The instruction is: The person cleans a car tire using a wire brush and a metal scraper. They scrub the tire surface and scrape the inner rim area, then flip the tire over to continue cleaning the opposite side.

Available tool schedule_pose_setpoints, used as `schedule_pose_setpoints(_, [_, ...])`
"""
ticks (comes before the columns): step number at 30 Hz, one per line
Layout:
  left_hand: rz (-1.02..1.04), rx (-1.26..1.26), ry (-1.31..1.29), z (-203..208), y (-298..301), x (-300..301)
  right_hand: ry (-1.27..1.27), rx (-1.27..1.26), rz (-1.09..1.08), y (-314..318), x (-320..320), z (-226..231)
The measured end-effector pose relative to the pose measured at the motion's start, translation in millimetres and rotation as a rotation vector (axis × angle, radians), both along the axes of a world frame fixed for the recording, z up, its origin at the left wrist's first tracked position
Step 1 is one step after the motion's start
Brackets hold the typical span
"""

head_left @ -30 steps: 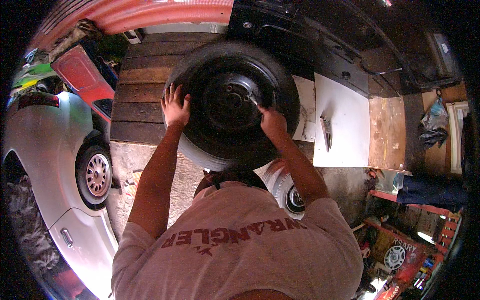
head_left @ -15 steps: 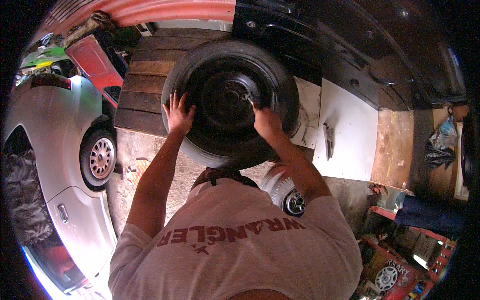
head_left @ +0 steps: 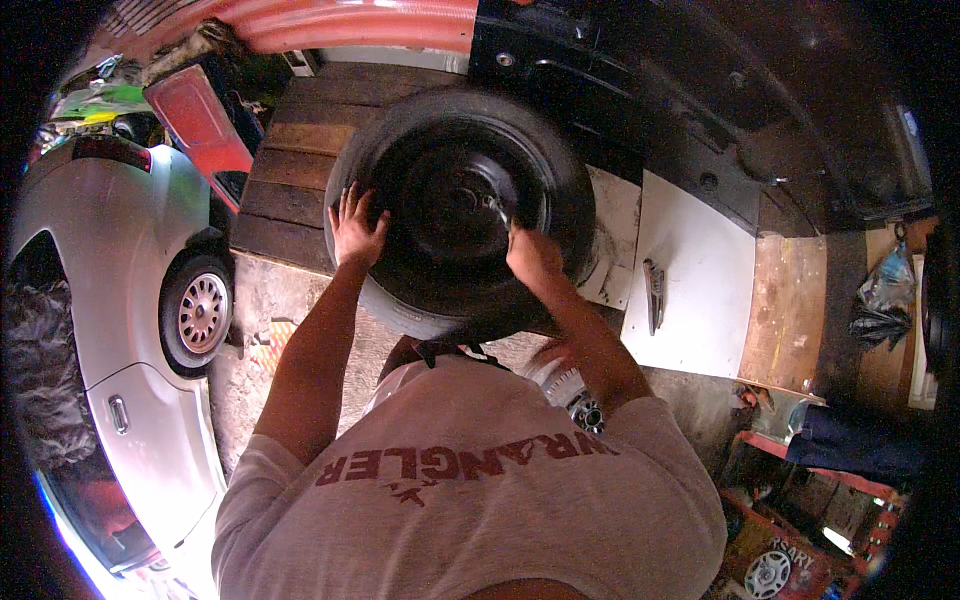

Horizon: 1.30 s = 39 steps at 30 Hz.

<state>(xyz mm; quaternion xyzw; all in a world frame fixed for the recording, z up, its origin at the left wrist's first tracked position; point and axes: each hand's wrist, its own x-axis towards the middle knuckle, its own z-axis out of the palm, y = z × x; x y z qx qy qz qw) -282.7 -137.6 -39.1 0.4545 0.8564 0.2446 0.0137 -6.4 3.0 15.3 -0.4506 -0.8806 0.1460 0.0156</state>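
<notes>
A tyre (head_left: pixel 390 140) on a glossy black steel wheel (head_left: pixel 450 215) lies flat on a bench of dark wooden planks. My left hand (head_left: pixel 356 228) rests palm down on the tyre's left side, fingers spread. At the right of the wheel, my right hand (head_left: pixel 535 255) is closed round a slim brush-like tool (head_left: pixel 499 207). Its pale tip reaches the wheel's face, just right of the centre hole. Blur and dim light hide the tool's exact kind.
A white board (head_left: pixel 700 270) to the right holds a grey metal tool (head_left: pixel 654 295). Dark bodywork (head_left: pixel 690 120) rises behind it. On the left stands a silver car (head_left: pixel 110 260). Another wheel (head_left: pixel 583 410) is below the bench, partly behind my right arm. A plastic bag (head_left: pixel 886 280) hangs far right.
My right hand has shifted slightly down with the tool, whose tip stays at the wheel's face. My left hand keeps its place on the tyre. The view has tilted a little.
</notes>
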Motion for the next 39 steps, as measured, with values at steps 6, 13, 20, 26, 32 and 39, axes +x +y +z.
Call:
schedule_pose_setpoints(6, [-0.015,0.040,-0.016,1,-2,-1,0.002,-0.227,0.120,-25,5,4])
schedule_pose_setpoints(13, [-0.018,0.047,-0.024,4,-3,2,0.054,-0.094,-0.011,3,7,4])
schedule_pose_setpoints(20, [-0.021,0.037,-0.017,0,-4,0,0.040,-0.179,0.055,-55,0,9])
schedule_pose_setpoints(26, [-0.018,0.056,-0.014,-2,-6,-2,0.207,-0.263,-0.079,-16,14,-5])
schedule_pose_setpoints(32, [-0.022,0.085,-0.041,-2,-5,-3,0.104,-0.275,0.053,-48,-10,7])
schedule_pose_setpoints(39, [-0.027,0.111,-0.050,-4,-5,-2,0.500,-0.253,0.038,-44,-13,-48])
